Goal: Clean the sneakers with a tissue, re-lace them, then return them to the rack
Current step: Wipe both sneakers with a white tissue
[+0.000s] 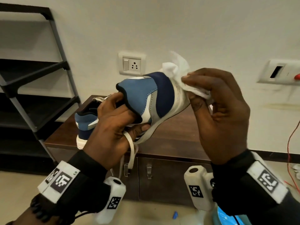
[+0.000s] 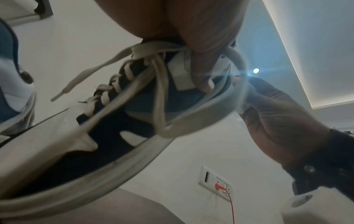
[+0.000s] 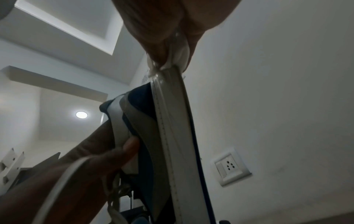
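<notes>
The left hand (image 1: 112, 125) holds the blue sneaker (image 1: 146, 96) up over the brown cabinet (image 1: 178, 135), fingers hooked inside its soft collar. The right hand (image 1: 222, 111) pinches a thin tissue (image 1: 177, 69) against the white sole. The shoe looks light and firm, so the collar seems a good place to hold. Its laces (image 1: 131, 153) hang loose

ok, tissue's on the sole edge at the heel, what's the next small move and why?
Probably drag the tissue along the white sole edge toward the toe. The right hand pinches it against the heel of the held sneaker, the left hand grips the collar, and the sole edge looks grey and scuffed in the left wrist view.
</notes>
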A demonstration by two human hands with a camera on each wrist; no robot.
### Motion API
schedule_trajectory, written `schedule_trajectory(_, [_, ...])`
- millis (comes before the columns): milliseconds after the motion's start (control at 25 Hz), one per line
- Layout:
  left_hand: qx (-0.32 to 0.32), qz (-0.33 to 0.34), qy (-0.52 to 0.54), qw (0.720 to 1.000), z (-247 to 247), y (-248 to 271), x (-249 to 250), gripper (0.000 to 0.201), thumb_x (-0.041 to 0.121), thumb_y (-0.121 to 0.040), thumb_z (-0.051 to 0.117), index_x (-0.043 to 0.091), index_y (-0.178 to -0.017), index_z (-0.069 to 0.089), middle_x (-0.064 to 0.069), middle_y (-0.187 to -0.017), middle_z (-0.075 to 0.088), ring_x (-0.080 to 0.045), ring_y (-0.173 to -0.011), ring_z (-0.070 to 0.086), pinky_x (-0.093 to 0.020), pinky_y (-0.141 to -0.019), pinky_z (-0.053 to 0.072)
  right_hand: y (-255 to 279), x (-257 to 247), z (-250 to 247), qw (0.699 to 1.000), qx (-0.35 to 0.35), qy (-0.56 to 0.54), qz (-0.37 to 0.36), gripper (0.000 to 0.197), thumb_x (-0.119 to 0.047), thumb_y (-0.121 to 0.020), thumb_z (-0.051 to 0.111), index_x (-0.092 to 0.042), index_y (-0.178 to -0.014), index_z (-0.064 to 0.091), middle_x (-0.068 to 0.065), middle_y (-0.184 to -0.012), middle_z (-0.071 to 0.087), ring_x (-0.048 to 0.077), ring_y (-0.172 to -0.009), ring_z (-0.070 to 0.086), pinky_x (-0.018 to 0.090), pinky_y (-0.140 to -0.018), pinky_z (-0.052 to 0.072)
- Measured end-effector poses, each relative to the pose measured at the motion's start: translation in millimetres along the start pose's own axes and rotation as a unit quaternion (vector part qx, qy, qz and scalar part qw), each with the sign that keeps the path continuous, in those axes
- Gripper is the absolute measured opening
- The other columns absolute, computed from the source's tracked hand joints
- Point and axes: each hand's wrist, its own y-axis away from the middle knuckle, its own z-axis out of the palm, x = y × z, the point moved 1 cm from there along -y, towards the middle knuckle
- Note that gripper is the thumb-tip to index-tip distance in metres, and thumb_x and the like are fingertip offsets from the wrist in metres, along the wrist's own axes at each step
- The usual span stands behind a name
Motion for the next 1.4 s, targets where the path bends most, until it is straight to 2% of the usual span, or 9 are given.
schedule_trajectory(120, [0.024,-0.066,0.029,0.997,8.9,6.3,3.6,0.045,0.049,-0.077,0.062,0.038,-0.118,0.049,0.048,-0.126,0.027,-0.013,-0.129,0.037,-0.055,-0.100,0.042,9.0,1.1,8.1,1.000,-0.013,0.019,0.015,0.019,0.002,-0.086,0.064,0.001,-0.105,0.067,0.014,-0.110,0.061,0.021,-0.106,0.059,0.023,-0.092,0.046])
schedule_trajectory(240, [0.067,-0.149,0.124,0.979,8.9,6.0,7.9,0.062,0.058,-0.077,0.061,0.032,-0.130,0.045,0.007,-0.137,0.049,-0.019,-0.127,0.049,-0.046,-0.102,0.045,13.8,-9.2,10.7,0.997,-0.025,0.065,-0.021,0.020,-0.004,-0.088,0.061,0.000,-0.107,0.068,0.014,-0.109,0.063,0.025,-0.104,0.059,0.030,-0.088,0.049])
schedule_trajectory(320, [0.081,-0.171,0.170,0.967,9.3,5.8,10.0,0.061,0.052,-0.080,0.059,0.020,-0.131,0.050,-0.002,-0.132,0.057,-0.013,-0.121,0.056,-0.040,-0.099,0.049,19.5,-22.3,17.3,0.993,-0.025,0.109,-0.048,0.023,-0.010,-0.091,0.056,0.000,-0.107,0.069,0.015,-0.107,0.065,0.027,-0.101,0.060,0.030,-0.087,0.049])
schedule_trajectory(480, [0.090,-0.165,0.230,0.955,10.8,6.7,13.4,0.068,0.046,-0.082,0.059,0.008,-0.136,0.046,0.007,-0.127,0.061,-0.004,-0.117,0.058,-0.023,-0.096,0.049,26.9,-33.3,32.0,0.981,-0.053,0.144,-0.116,0.020,-0.011,-0.093,0.060,-0.001,-0.107,0.070,0.013,-0.107,0.068,0.028,-0.097,0.062,0.028,-0.086,0.048])
schedule_trajectory(720, [0.070,-0.141,0.221,0.963,17.0,12.1,14.1,0.041,0.034,-0.083,0.060,0.031,-0.123,0.053,0.010,-0.127,0.062,-0.002,-0.117,0.057,-0.022,-0.098,0.048,20.4,-24.3,26.4,0.985,-0.022,0.170,-0.023,0.023,-0.009,-0.087,0.061,0.000,-0.107,0.069,0.015,-0.107,0.065,0.029,-0.101,0.058,0.030,-0.085,0.047])
schedule_trajectory(960, [0.045,-0.143,0.226,0.963,32.5,18.4,16.3,0.040,0.022,-0.083,0.067,0.038,-0.117,0.051,0.038,-0.115,0.059,0.008,-0.112,0.057,-0.008,-0.091,0.044,15.5,-8.6,19.0,0.986,-0.055,0.152,0.040,0.027,-0.007,-0.083,0.055,-0.004,-0.106,0.069,0.012,-0.103,0.066,0.026,-0.097,0.060,0.036,-0.078,0.052])
schedule_trajectory(1160, [0.002,-0.187,0.293,0.938,45.9,27.6,7.6,0.058,0.023,-0.075,0.072,0.028,-0.127,0.049,0.012,-0.126,0.061,-0.006,-0.119,0.057,-0.022,-0.095,0.048,37.9,-14.1,35.6,0.984,-0.116,0.136,0.017,0.034,-0.019,-0.085,0.047,-0.006,-0.108,0.068,0.011,-0.107,0.065,0.025,-0.101,0.059,0.033,-0.080,0.053])
schedule_trajectory(1280, [-0.035,-0.245,0.321,0.914,51.3,32.7,-0.7,0.055,0.021,-0.070,0.073,0.022,-0.120,0.050,0.007,-0.115,0.065,-0.008,-0.109,0.062,-0.022,-0.085,0.052,50.7,-2.8,41.2,0.981,-0.141,0.125,0.035,0.033,-0.020,-0.083,0.047,-0.007,-0.106,0.067,0.009,-0.105,0.065,0.024,-0.098,0.059,0.033,-0.075,0.054])
schedule_trajectory(1400, [-0.048,-0.284,0.309,0.906,57.4,33.8,-3.5,0.025,0.012,-0.080,0.074,0.018,-0.092,0.052,0.022,-0.075,0.062,0.006,-0.075,0.059,-0.011,-0.068,0.046,71.5,5.3,50.3,0.971,-0.191,0.126,0.067,0.032,-0.015,-0.081,0.059,-0.010,-0.112,0.064,0.008,-0.108,0.065,0.024,-0.099,0.060,0.028,-0.078,0.051])
